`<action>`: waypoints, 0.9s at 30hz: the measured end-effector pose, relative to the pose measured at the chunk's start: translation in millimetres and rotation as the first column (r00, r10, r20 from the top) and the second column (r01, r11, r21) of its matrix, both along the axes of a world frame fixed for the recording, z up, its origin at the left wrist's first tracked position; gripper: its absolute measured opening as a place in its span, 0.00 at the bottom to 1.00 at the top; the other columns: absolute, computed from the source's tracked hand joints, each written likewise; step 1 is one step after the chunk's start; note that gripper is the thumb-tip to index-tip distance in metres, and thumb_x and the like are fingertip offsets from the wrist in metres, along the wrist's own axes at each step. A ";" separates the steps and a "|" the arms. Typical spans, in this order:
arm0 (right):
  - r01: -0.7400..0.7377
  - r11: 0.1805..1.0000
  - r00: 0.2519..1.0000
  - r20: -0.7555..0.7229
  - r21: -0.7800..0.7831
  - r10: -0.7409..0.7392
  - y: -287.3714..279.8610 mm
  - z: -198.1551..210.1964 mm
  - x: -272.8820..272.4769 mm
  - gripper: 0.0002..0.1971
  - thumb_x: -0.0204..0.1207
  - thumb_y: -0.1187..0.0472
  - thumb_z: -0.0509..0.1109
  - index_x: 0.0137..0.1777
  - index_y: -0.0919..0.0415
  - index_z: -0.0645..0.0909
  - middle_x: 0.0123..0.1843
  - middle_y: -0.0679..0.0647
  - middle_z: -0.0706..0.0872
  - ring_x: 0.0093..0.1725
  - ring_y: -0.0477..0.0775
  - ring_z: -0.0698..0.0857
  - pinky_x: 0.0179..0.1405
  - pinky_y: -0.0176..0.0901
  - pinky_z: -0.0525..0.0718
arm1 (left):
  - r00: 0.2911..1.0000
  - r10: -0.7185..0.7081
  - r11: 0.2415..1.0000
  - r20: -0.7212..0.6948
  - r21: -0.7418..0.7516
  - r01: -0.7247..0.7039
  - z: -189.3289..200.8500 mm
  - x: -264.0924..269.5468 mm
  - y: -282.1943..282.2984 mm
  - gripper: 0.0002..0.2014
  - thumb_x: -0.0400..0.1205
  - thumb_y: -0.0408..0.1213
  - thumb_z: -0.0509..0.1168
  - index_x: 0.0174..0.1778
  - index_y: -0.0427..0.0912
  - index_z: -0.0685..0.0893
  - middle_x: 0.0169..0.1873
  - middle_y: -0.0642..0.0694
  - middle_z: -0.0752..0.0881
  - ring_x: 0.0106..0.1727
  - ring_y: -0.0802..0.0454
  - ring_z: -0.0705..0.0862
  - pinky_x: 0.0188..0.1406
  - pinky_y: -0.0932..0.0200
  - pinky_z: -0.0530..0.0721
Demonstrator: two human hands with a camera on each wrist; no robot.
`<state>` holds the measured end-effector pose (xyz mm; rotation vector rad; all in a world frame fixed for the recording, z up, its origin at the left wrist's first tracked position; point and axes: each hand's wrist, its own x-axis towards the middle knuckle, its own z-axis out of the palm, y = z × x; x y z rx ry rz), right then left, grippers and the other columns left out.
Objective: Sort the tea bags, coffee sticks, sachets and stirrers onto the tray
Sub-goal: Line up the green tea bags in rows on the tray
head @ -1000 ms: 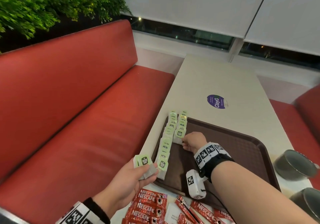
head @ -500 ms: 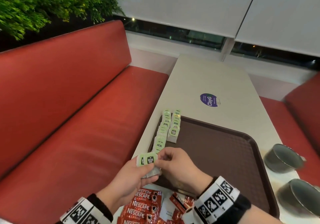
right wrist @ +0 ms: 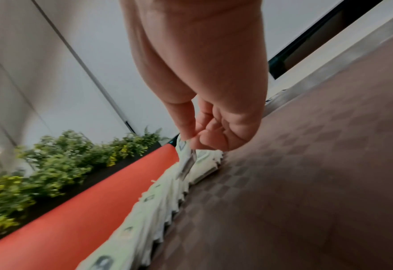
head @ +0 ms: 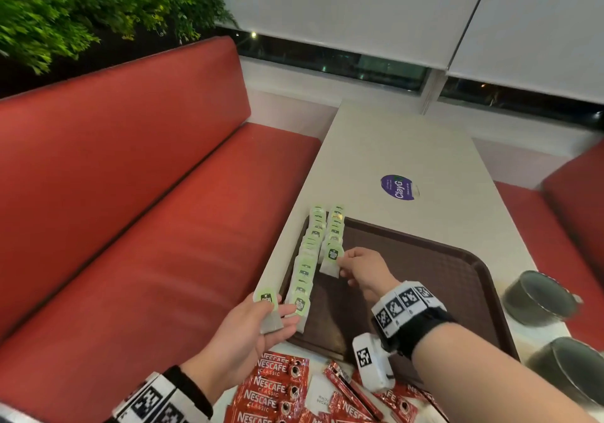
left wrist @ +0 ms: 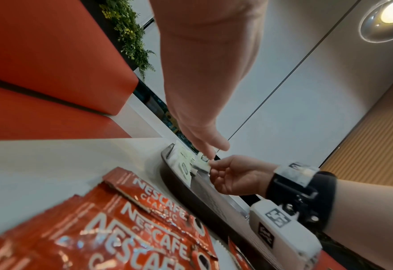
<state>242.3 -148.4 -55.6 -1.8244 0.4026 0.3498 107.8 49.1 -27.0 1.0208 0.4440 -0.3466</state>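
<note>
A brown tray (head: 425, 272) lies on the pale table, with two rows of green-tagged tea bags (head: 307, 269) overlapping along its left edge. My right hand (head: 341, 264) pinches a tea bag (head: 331, 257) at the near end of the inner row; the right wrist view shows thumb and finger closed on its tag (right wrist: 185, 146), low over the tray (right wrist: 306, 182). My left hand (head: 281, 316) hovers palm-up by the tray's near left corner and holds one more tea bag (head: 269, 311) under the thumb. Red Nescafe coffee sticks (head: 277, 386) (left wrist: 144, 219) lie in front of the tray.
A white sugar sachet (head: 322, 396) lies among the coffee sticks. Two metal cups (head: 539, 298) (head: 568, 367) stand to the right of the tray. A red bench (head: 130, 226) runs along the table's left side. A purple sticker (head: 398, 187) marks the table beyond the tray.
My right hand came back to the left hand, took a tea bag from it, and carried it forward to the inner row. The left hand stayed put with one bag.
</note>
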 end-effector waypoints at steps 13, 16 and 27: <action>0.004 0.983 0.996 -0.086 -0.185 -0.020 12.8 -5.9 26.1 0.03 0.79 0.70 0.65 0.49 0.62 0.76 0.36 0.58 0.83 0.30 0.50 0.81 0.26 0.38 0.81 | 0.999 -0.047 0.996 0.003 0.074 0.047 -4.7 -4.3 10.0 0.11 0.85 0.30 0.59 0.62 0.33 0.77 0.53 0.34 0.86 0.54 0.44 0.88 0.46 0.60 0.89; 0.012 0.964 0.994 0.108 -0.267 0.018 9.3 1.4 10.1 0.04 0.77 0.64 0.68 0.50 0.61 0.80 0.40 0.56 0.86 0.34 0.50 0.83 0.33 0.42 0.83 | 0.999 -0.049 0.996 0.002 0.072 0.049 -4.3 -4.8 8.8 0.09 0.85 0.30 0.60 0.59 0.33 0.79 0.53 0.34 0.86 0.55 0.44 0.88 0.46 0.60 0.89; -0.357 0.932 0.918 0.211 0.066 0.336 33.8 9.1 -93.1 0.08 0.63 0.54 0.79 0.39 0.56 0.87 0.39 0.62 0.87 0.39 0.58 0.87 0.52 0.62 0.87 | 0.981 -0.184 0.981 0.069 0.078 0.178 0.1 -4.1 -14.2 0.11 0.85 0.28 0.58 0.62 0.36 0.81 0.51 0.40 0.90 0.51 0.48 0.90 0.48 0.59 0.88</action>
